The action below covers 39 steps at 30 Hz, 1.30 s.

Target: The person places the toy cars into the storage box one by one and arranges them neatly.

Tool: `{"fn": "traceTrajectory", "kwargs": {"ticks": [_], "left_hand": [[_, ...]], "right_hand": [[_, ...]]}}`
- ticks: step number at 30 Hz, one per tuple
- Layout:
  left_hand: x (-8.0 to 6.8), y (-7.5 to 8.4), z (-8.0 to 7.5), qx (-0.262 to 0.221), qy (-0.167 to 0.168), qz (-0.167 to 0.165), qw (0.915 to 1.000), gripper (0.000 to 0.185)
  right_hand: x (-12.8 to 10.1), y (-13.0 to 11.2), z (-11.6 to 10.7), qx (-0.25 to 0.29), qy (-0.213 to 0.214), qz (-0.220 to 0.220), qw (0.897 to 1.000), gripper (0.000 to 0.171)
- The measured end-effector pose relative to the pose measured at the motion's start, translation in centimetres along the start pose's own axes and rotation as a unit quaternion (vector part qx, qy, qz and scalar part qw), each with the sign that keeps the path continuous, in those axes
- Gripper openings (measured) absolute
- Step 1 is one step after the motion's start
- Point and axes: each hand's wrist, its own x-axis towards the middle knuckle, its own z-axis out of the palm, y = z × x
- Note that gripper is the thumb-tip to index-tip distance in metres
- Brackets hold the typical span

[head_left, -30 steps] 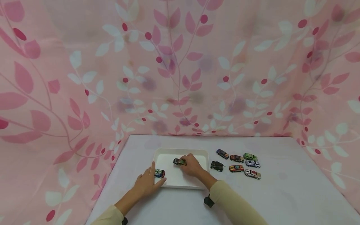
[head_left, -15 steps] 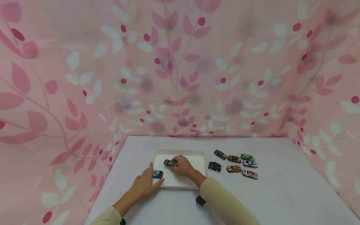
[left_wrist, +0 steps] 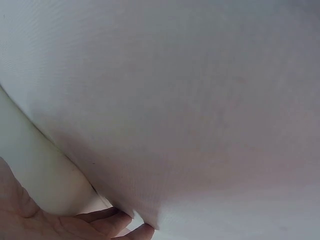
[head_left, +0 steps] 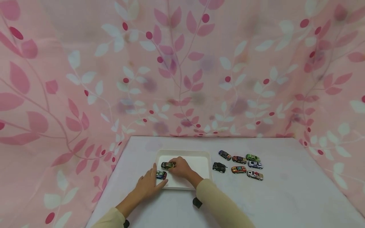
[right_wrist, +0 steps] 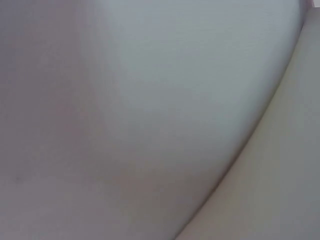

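Green car: a small toy car [head_left: 167, 165], dark green with yellowish marks, standing on its wheels inside the white tray [head_left: 199, 161], toward its left half
Right hand: the right hand [head_left: 179, 167] has its fingers curled round the green car's right end, gripping it
Left hand: the left hand [head_left: 147, 185] lies flat, fingers straight, on the tray's near left corner, fingertips touching a blue-and-red car [head_left: 161, 174]
Edges: tray's right half bare; seven more cars [head_left: 240, 164] grouped on the counter [head_left: 285, 196] just right of the tray; pink leafy curtain [head_left: 182, 69] behind
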Motion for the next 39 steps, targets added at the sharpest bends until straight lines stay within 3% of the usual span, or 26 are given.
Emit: {"fn": "traceTrajectory", "kwargs": {"ticks": [4, 13, 23, 39], "left_hand": [[-0.2, 0.0, -0.1, 0.006, 0.001, 0.001, 1.0000, 0.102], [0.1, 0.0, 0.6, -0.002, 0.011, 0.002, 0.9999, 0.102], [0.0, 0.0, 0.4, -0.003, 0.006, -0.001, 1.0000, 0.103], [0.0, 0.0, 0.0, 0.006, 0.011, 0.007, 0.9999, 0.101]], "right_hand": [[0.2, -0.5, 0.5, -0.004, -0.003, -0.015, 1.000, 0.029], [0.5, -0.9, 1.0, 0.003, -0.011, 0.008, 1.000, 0.029], [0.3, -0.9, 1.0, 0.032, 0.021, 0.006, 0.999, 0.029], [0.4, -0.4, 1.3, 0.073, 0.026, 0.029, 0.997, 0.023]]}}
